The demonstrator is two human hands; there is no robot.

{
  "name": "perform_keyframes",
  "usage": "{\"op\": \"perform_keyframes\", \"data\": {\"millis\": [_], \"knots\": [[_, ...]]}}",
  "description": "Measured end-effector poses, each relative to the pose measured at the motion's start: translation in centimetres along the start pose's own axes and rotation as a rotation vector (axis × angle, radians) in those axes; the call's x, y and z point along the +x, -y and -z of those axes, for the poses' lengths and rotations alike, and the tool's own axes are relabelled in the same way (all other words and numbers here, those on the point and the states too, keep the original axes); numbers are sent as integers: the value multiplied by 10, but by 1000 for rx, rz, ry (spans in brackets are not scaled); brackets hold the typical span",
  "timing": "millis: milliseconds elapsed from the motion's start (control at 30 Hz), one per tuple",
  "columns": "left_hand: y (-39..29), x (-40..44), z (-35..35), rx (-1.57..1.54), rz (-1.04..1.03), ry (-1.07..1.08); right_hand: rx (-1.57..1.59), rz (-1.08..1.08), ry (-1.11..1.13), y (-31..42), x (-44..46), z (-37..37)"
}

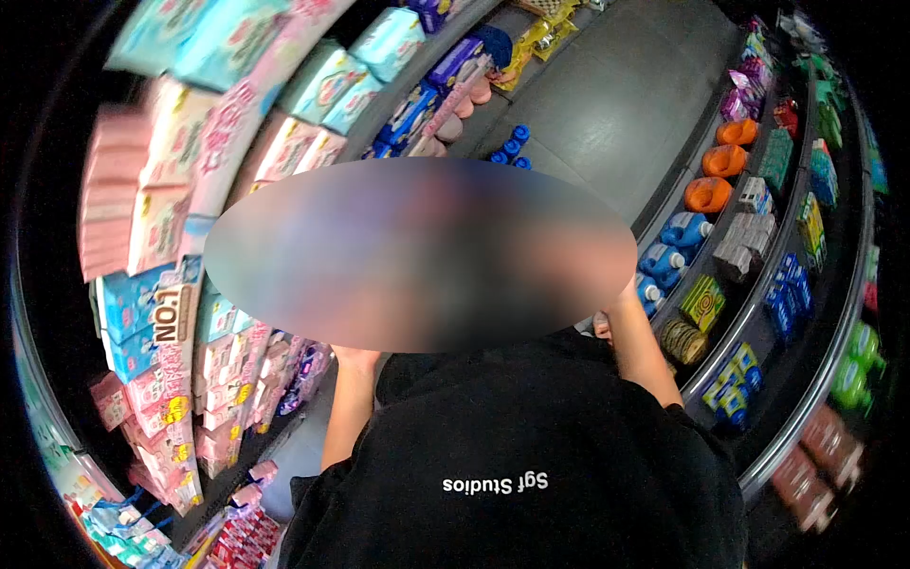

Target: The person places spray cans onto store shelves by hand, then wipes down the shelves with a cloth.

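A blurred oval covers the middle of the head view and hides most of both hands. Below its lower left edge, the heel and wrist of my left hand (pixel 356 356) show, with the fingers hidden. At its right edge, part of my right hand (pixel 619 302) appears, and a few fingertips peek out just below the oval. Whatever either hand holds or touches is lost in the blur. Blue bottles (pixel 647 291) on the right-hand shelf stand closest to my right hand. Beyond my left hand are pink packs (pixel 220 360) on the left-hand shelf.
Shelves rise on both sides of a grey tiled floor (pixel 607 85). On the left are pastel packs (pixel 327 85) and dark blue packs (pixel 412 114). Orange bottles (pixel 724 161), a green box (pixel 702 302) and yellow-blue packs (pixel 732 384) line the right. Blue-capped bottles (pixel 512 144) stand ahead.
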State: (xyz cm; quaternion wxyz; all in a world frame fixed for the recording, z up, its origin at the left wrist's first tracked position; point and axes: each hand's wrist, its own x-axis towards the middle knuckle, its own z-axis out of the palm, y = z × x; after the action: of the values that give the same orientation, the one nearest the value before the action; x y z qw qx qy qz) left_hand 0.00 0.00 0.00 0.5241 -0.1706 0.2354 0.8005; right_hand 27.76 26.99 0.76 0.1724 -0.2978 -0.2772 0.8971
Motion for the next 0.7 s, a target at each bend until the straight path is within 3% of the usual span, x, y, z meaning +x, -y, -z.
{"op": "perform_keyframes", "data": {"millis": [67,100,200,333,433,500,567,700], "knots": [[-11,-27,-9,62,39,-37,-7,9,38,27,2,17],[47,116,-48,49,-48,159,-93,106,151,99,46,67],[71,88,-74,130,-78,52,-10,54,146,134,27,100],[88,113,-97,84,-59,87,51,142,232,170,54,131],[89,144,-67,39,32,7,137,127,153,148,97,169],[98,164,-34,276,62,-310,182,57,50,110,124,197],[105,180,16,401,-2,-616,123,-159,-196,63,144,227],[115,207,75,351,99,-575,112,-371,-276,-24,164,250]]}}
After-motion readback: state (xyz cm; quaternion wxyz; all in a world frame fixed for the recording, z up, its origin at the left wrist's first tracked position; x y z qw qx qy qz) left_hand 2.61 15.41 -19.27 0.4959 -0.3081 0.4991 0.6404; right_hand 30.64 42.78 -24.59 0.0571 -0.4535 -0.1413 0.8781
